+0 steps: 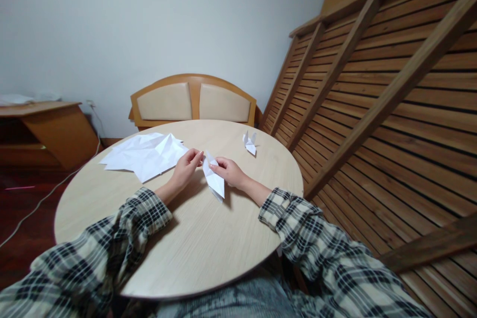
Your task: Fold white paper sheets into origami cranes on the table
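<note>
A partly folded white paper piece (213,179) stands between my two hands above the round light-wood table (208,243). My left hand (187,165) pinches its upper left tip with the fingers closed. My right hand (229,171) grips its right side, fingers curled on the paper. Both sleeves are plaid. A finished small white folded paper figure (250,142) sits on the table farther back to the right, apart from my hands.
Several creased white paper sheets (143,156) lie spread on the table's back left. A wooden chair (194,100) stands behind the table. A slatted wooden wall (380,109) rises at the right. A low wooden desk (48,126) and a cable (37,203) are at the left.
</note>
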Demonstrator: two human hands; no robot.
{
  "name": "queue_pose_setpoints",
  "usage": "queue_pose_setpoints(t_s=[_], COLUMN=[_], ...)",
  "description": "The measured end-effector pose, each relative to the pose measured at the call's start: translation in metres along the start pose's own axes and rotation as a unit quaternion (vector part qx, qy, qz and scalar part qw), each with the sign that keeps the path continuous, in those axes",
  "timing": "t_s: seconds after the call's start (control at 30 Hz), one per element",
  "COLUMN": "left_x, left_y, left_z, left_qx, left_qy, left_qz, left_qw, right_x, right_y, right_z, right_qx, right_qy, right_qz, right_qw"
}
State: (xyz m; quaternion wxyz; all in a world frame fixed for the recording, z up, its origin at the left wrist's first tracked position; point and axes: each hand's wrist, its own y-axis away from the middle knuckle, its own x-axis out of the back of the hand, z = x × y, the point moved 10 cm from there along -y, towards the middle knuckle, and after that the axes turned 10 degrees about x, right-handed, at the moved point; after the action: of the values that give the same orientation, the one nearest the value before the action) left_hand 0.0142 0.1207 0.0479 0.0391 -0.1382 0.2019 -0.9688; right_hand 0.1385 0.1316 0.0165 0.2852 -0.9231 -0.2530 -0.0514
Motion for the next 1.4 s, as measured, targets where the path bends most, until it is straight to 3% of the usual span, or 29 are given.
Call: queue_pose_setpoints(t_s=[0.57, 0.93, 1.17, 1.27, 1.4], left_x=[0.0, 0.016, 0.008, -0.001, -0.012], left_y=[0.004, -0.002, 0.001, 0.001, 0.001], left_z=[0.008, -0.009, -0.015, -0.019, -0.014], left_qx=[0.018, 0.052, 0.102, 0.116, 0.083], left_qy=[-0.015, 0.071, 0.123, 0.108, 0.053], left_qz=[0.008, 0.054, 0.023, -0.016, -0.06], left_qw=[1.0, 0.995, 0.987, 0.987, 0.993], right_x=[-0.001, -0.004, 0.004, 0.01, 0.019], right_y=[0.002, 0.002, 0.0, -0.001, 0.0], right_z=[-0.003, 0.005, -0.004, -0.008, -0.014], right_qx=[-0.008, -0.009, 0.004, 0.015, 0.032], right_qy=[0.025, 0.003, 0.036, 0.06, 0.092], right_qz=[-0.017, -0.024, 0.009, 0.032, 0.068], right_qw=[1.0, 1.0, 0.999, 0.998, 0.993])
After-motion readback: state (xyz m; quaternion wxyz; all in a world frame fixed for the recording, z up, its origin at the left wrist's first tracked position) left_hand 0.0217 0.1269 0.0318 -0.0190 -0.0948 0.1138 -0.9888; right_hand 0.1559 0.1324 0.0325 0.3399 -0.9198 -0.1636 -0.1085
